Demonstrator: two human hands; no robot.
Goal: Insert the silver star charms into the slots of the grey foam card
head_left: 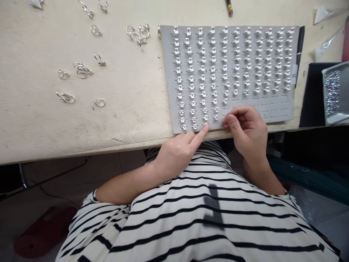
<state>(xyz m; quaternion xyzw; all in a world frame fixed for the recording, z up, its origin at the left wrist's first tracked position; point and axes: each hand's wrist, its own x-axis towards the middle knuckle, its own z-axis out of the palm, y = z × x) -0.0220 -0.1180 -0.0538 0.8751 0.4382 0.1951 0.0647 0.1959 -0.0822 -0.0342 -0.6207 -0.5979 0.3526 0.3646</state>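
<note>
A grey slotted display pad (275,105) lies on the beige table (122,102), filled with rows of small silver rings (234,62). My left hand (180,149) rests at the table's front edge, its forefinger stretched to the pad's bottom row and touching a ring there, the other fingers curled under. My right hand (247,127) sits at the pad's lower edge with thumb and fingers pinched together; what they hold is too small to make out.
Several loose silver rings (81,69) lie scattered on the table's left part, with a small cluster (137,32) near the pad's top left corner. A grey tray of sparkling pieces (334,92) stands on a dark box at the right. A pen lies along the pad's right side.
</note>
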